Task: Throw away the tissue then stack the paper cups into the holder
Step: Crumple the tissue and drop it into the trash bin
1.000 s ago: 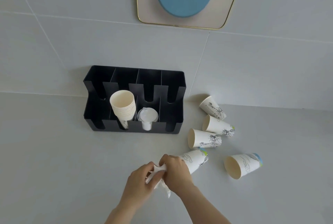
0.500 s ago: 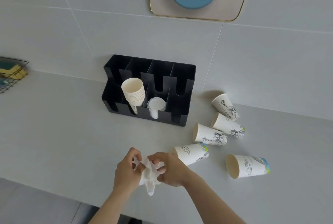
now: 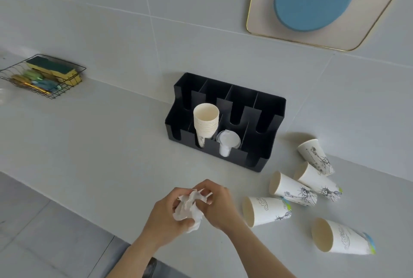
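A crumpled white tissue [image 3: 188, 209] is bunched between my left hand [image 3: 164, 219] and my right hand [image 3: 218, 205], both closed on it above the counter's front edge. The black cup holder [image 3: 266, 107] stands against the wall, with a stack of paper cups [image 3: 205, 121] in one front slot and clear lids [image 3: 228, 142] in the slot beside it. Several printed paper cups lie on their sides to the right: one [image 3: 267, 210] nearest my right hand, another [image 3: 292, 189] behind it, a third [image 3: 318, 180], and others further right.
A wire basket [image 3: 13, 76] with sponges sits at the far left of the grey counter [image 3: 100, 143]. A gold-rimmed wall panel [image 3: 268, 9] hangs above. The counter's front edge runs diagonally at lower left, with floor below it.
Both hands have drawn the tissue away from the nearest fallen cup and crumpled it into a ball. The view has swung left, bringing the wire basket into sight.
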Demonstrator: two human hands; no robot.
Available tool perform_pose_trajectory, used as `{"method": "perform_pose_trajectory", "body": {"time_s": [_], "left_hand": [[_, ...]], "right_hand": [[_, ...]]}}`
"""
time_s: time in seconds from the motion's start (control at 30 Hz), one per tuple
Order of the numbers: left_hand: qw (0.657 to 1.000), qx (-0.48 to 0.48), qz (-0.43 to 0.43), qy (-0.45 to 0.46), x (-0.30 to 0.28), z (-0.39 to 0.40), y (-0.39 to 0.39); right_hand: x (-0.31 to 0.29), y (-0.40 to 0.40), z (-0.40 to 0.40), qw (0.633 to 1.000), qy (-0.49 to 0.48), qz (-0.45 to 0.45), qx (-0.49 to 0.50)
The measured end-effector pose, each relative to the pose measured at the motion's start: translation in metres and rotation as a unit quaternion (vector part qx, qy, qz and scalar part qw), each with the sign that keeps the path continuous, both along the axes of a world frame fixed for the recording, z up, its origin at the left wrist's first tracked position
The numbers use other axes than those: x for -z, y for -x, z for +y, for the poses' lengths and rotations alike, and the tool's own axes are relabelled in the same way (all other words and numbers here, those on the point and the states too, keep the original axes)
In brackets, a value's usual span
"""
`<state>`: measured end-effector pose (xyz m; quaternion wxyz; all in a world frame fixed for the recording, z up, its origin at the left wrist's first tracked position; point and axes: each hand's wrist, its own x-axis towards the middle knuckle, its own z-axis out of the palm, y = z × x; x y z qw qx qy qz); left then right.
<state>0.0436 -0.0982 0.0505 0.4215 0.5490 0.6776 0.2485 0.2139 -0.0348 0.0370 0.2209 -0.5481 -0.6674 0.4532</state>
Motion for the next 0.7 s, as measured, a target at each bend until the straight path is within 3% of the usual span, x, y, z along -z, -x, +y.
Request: {"method": "perform_pose_trajectory", "body": {"time_s": [0.3, 0.43, 0.6, 0.7], "left_hand": [[0.989, -0.104, 0.076, -0.075, 0.022, -0.013, 0.086], [0.981, -0.175, 0.056, -0.061, 0.041, -0.037, 0.133], [0.958, -0.286, 0.024, -0.029, 0.061, -0.071, 0.186], [0.946, -0.325, 0.007, -0.016, 0.074, -0.094, 0.212]], "right_hand": [[0.004, 0.103, 0.006, 0.995, 0.012, 0.002, -0.098], [0.016, 0.152, 0.000, 0.985, 0.020, -0.016, -0.168], [0.042, 0.212, -0.020, 0.954, 0.101, -0.021, -0.281], [0.061, 0.249, -0.036, 0.959, 0.080, -0.022, -0.271]]}}
